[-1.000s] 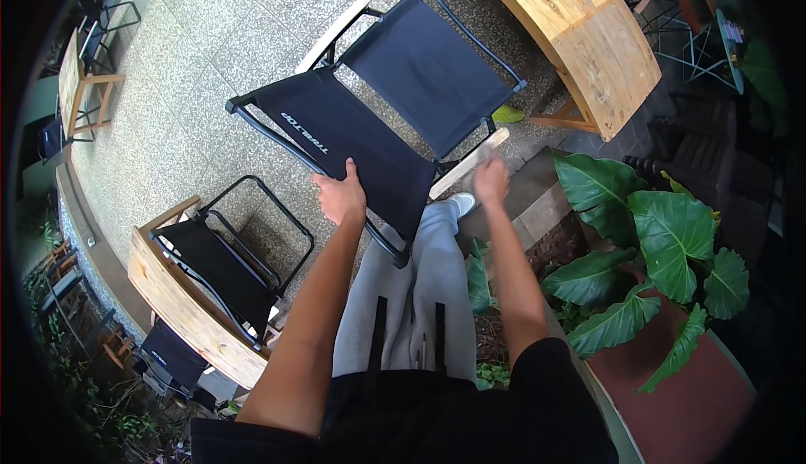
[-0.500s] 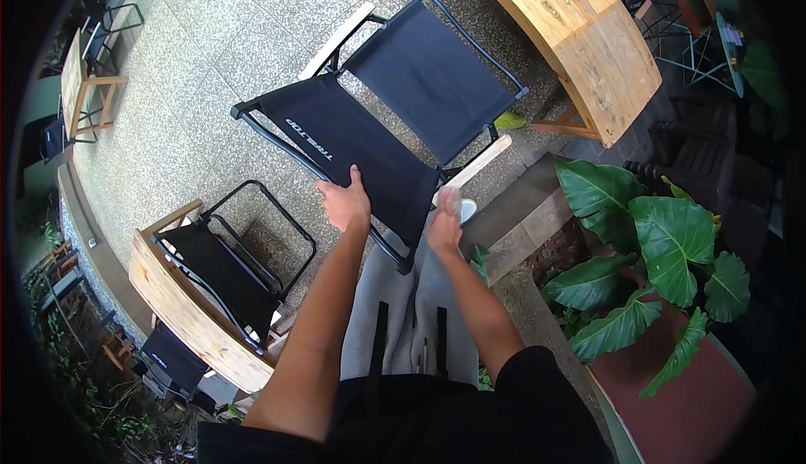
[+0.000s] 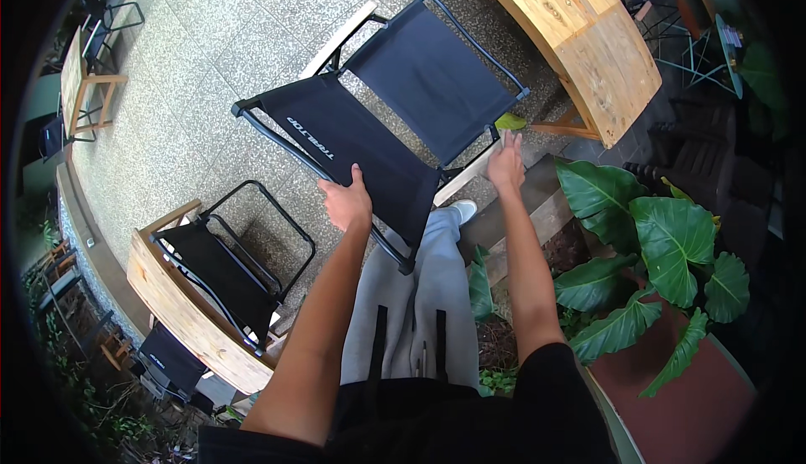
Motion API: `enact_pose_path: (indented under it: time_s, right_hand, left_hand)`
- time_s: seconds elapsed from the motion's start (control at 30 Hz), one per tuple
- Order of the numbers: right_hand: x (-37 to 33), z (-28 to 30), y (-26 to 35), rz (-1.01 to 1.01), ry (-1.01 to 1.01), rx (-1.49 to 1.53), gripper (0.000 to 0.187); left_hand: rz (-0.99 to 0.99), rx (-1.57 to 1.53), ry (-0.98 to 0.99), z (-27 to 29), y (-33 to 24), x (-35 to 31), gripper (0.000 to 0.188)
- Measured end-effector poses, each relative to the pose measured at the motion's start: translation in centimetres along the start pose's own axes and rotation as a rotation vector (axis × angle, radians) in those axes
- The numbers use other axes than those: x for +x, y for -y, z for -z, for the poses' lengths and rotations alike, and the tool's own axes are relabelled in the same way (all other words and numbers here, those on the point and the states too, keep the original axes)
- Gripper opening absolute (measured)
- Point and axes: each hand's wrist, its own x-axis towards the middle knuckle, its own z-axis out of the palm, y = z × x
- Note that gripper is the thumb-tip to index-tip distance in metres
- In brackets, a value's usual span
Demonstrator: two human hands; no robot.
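A black folding camp chair [image 3: 432, 82] with metal tubing and pale wooden armrests stands in front of me. My left hand [image 3: 346, 202] is closed around the top tube of its backrest [image 3: 336, 120], the thumb lying over the dark fabric. At the chair's right side, my right hand [image 3: 506, 164] grips the far end of the wooden armrest [image 3: 466, 177]; some of its fingers are hidden behind the wood. The other armrest [image 3: 338, 40] is untouched on the left.
A wooden table [image 3: 579, 31] stands at the far right, close to the chair's seat. Another black chair [image 3: 222, 267] is tucked against a wooden table [image 3: 189, 313] at the lower left. Large-leaved plants [image 3: 663, 229] grow beside a low ledge [image 3: 529, 233] on my right.
My right hand has moved forward and right along the armrest, from its near end to its far end. My left hand and the chair stay in place.
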Motion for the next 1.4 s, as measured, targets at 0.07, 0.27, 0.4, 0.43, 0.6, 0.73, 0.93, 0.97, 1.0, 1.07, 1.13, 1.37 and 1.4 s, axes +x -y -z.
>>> enact_pose_path:
  time_s: [0.07,0.27,0.4,0.43,0.6,0.73,0.93,0.97,1.0,1.07,1.13,1.37,1.4]
  right_hand:
    - [2.6,-2.9,-3.7,-0.018,0.022,-0.185,0.064]
    - [-7.8,-10.6,-2.7,0.094,0.027,-0.135,0.075]
    - [-13.2,-12.2,-3.6,0.177,0.163,-0.063,0.067]
    - [-13.1,-11.6,-3.3,0.181,0.165,-0.065,0.067]
    - [-8.4,-7.6,-5.0,-0.132,0.394,0.077,0.041]
    - [-3.8,-0.4,0.4,-0.086,0.078,0.121,0.048]
    - [0.1,-3.3,-1.4,0.008,0.0,-0.11,0.057]
    - [-1.4,-4.6,-1.1,-0.002,0.012,-0.101,0.059]
    - [-3.2,-6.1,-0.8,-0.011,0.024,-0.092,0.06]
    - [-5.8,-9.5,-3.0,0.065,-0.037,-0.109,0.063]
    - [-9.7,-11.1,-2.9,0.076,0.141,-0.088,0.065]
    - [-12.6,-10.5,-5.3,-0.15,0.465,0.073,0.041]
    - [-11.1,-10.0,-6.1,-0.278,0.48,0.08,0.038]
  left_hand:
    - [-0.036,-0.013,0.028,-0.9,-0.8,-0.8,0.069]
    - [-0.055,0.012,-0.007,-0.8,0.4,0.4,0.072]
    - [-0.045,0.021,0.003,-0.5,0.0,-0.1,0.072]
    - [-0.047,0.024,-0.007,-0.5,0.2,0.0,0.071]
    - [-0.053,0.021,0.018,-0.5,-0.4,-0.5,0.069]
    - [-0.041,0.019,-0.038,-0.3,0.8,0.6,0.068]
    - [-0.066,0.038,-0.022,-0.8,-0.1,-0.1,0.068]
    - [-0.065,0.04,-0.027,-0.7,0.1,0.0,0.068]
    - [-0.074,0.013,-0.024,-0.6,0.3,0.2,0.069]
    - [-0.099,-0.013,-0.002,-0.9,-0.1,-0.2,0.069]
    - [-0.072,0.032,-0.028,-0.8,0.1,0.0,0.068]
    - [-0.067,0.031,-0.03,-0.9,0.1,-0.1,0.067]
    - [-0.078,0.009,-0.012,-1.0,-0.2,-0.4,0.067]
